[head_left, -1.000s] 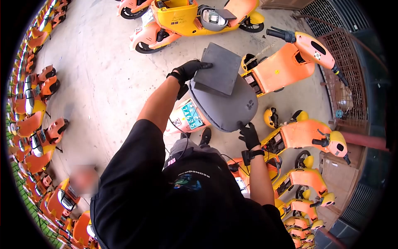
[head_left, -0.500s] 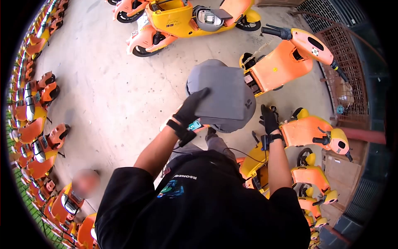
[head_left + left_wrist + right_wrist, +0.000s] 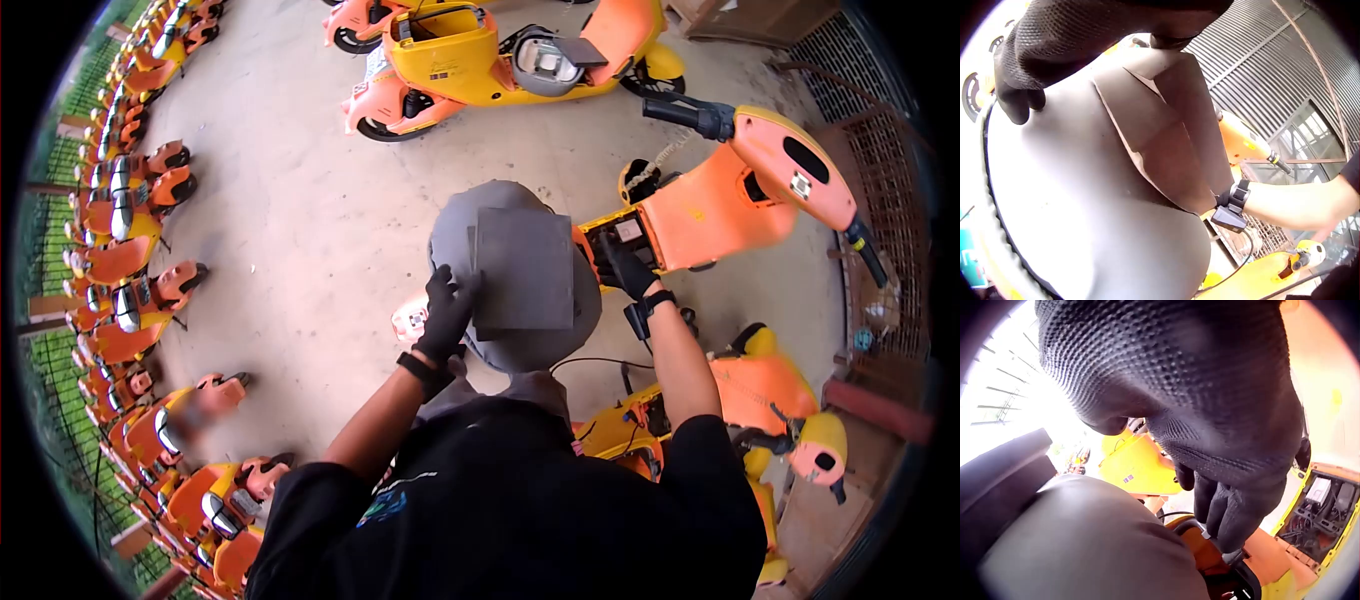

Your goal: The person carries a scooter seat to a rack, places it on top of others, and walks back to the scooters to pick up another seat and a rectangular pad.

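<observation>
Dark grey flat panels (image 3: 525, 270) lie stacked on a rounded grey padded seat (image 3: 587, 312). In the left wrist view, brown-looking panels (image 3: 1163, 134) with bent, uneven edges rest on the pale seat (image 3: 1097, 206). My black-gloved left hand (image 3: 447, 315) rests at the seat's left side, its fingertips beside the panels' left edge. My gloved right hand (image 3: 628, 270) reaches past the seat's right edge, beside an open scooter compartment (image 3: 640, 228). In the right wrist view, the right hand's fingers (image 3: 1232, 515) point down near a black rim; their exact contact is unclear.
An orange scooter (image 3: 715, 210) with black handlebars stands right of the seat. A yellow and orange scooter (image 3: 450, 60) stands beyond. More scooters line the left (image 3: 130, 260) and lower right. A cable (image 3: 600, 361) crosses near my right forearm.
My left hand has shifted from the panels' surface to their left edge. My right hand has moved forward, up beside the open compartment. The panels now lie straighter on the seat.
</observation>
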### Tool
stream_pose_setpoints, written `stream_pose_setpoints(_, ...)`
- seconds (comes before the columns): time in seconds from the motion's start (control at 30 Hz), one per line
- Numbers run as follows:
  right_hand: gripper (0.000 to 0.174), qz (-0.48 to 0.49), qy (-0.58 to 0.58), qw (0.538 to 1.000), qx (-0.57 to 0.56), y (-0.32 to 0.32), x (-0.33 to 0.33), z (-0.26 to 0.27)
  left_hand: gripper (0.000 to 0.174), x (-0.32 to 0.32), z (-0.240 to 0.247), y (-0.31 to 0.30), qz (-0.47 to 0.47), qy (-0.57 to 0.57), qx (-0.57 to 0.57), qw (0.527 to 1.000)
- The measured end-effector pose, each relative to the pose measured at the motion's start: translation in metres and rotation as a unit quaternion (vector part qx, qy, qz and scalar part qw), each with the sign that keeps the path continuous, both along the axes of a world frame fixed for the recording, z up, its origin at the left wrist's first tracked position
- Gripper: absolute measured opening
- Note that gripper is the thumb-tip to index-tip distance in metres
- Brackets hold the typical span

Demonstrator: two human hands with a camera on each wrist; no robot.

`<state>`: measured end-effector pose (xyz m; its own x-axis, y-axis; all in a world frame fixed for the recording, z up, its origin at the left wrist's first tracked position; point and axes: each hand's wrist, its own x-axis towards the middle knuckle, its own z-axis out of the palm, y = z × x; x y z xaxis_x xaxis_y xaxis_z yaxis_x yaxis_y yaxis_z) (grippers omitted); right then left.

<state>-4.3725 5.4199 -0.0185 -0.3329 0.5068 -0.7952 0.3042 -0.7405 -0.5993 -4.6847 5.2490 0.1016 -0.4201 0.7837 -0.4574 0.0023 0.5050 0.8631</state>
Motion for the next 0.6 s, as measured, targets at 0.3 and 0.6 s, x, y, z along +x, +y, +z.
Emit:
stream_pose_setpoints(0.3,0.030,0.274,-0.087,0.826,0.484,0.014,-0.062,0.012,0.053,-0.019,-0.060,-0.029,0.166,-0.285,-0.161,0.930)
stream_pose_setpoints(0.6,0.045,0.146,0.243,0.933,0.221,0.019,-0.075,0.061,0.075,0.000,-0.087,-0.011,0.172,-0.393,-0.037,0.903)
